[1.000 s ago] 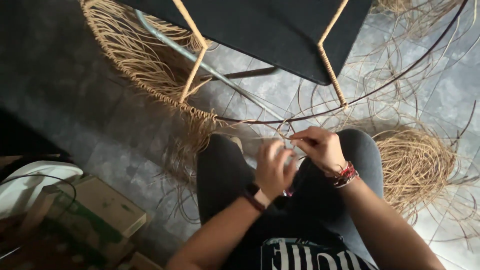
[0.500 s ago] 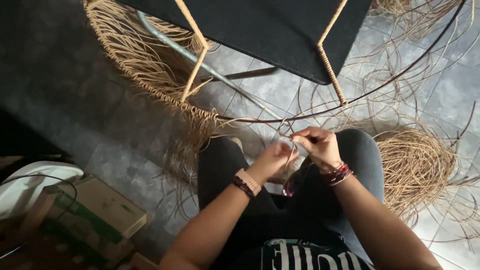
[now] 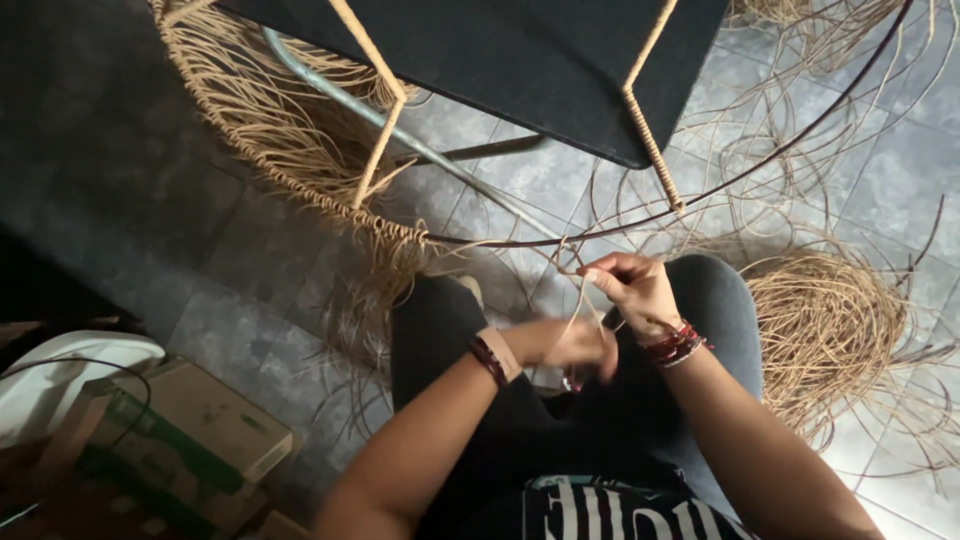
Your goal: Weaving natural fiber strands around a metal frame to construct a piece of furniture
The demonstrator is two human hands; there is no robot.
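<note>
Dropped lower since prev frame: left hand [image 3: 575, 345], now blurred over lap, closed on rattan strand [image 3: 578, 300]. Right hand [image 3: 632, 290] pinches same strand just below dark hoop frame [image 3: 760, 165], btwn knees. Loose coil [image 3: 825, 325] at right.

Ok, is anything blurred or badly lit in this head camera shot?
In the head view, the left hand is smeared by motion blur; the right hand pinching the rattan strand looks sharper; the left floor is dim, while the right-hand tiles catch brighter light.
</note>
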